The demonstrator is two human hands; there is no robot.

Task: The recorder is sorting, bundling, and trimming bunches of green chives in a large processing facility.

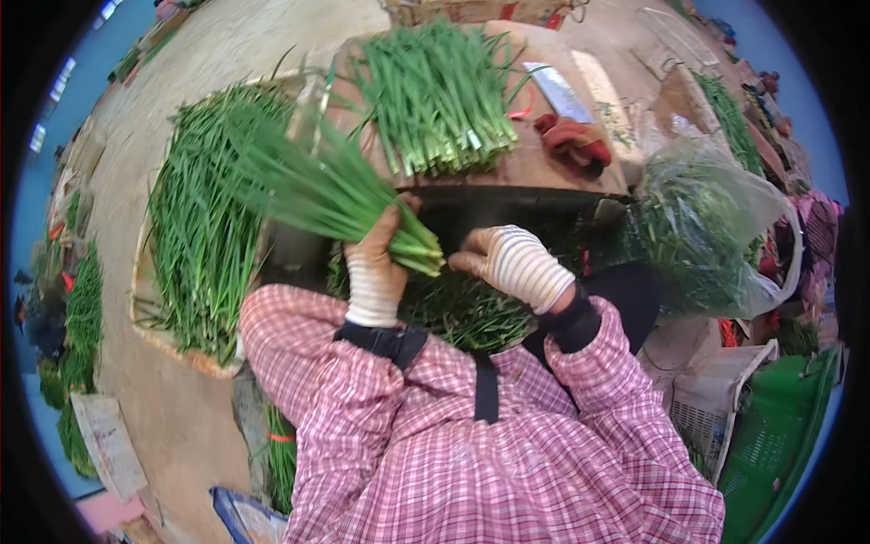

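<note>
My left hand (379,263), in a striped fingerless glove, is closed round the pale stem ends of a bunch of garlic chives (313,177). The long green leaves fan out to the far left, slightly blurred. Just right of the stem ends, my right hand (515,263) has its fingers curled in, apart from the bunch. What it holds, if anything, does not show. Beyond both hands, a thick pile of chives (439,95) lies on a brown board (535,168), cut ends toward me. Loose green trimmings (471,313) lie below my hands.
A crate (143,272) heaped with chives stands at the left. On the board's right are a red cloth (575,140) and a flat pale strip (557,91). A clear plastic bag of greens (698,227) sits at the right, above white (716,390) and green crates (779,444).
</note>
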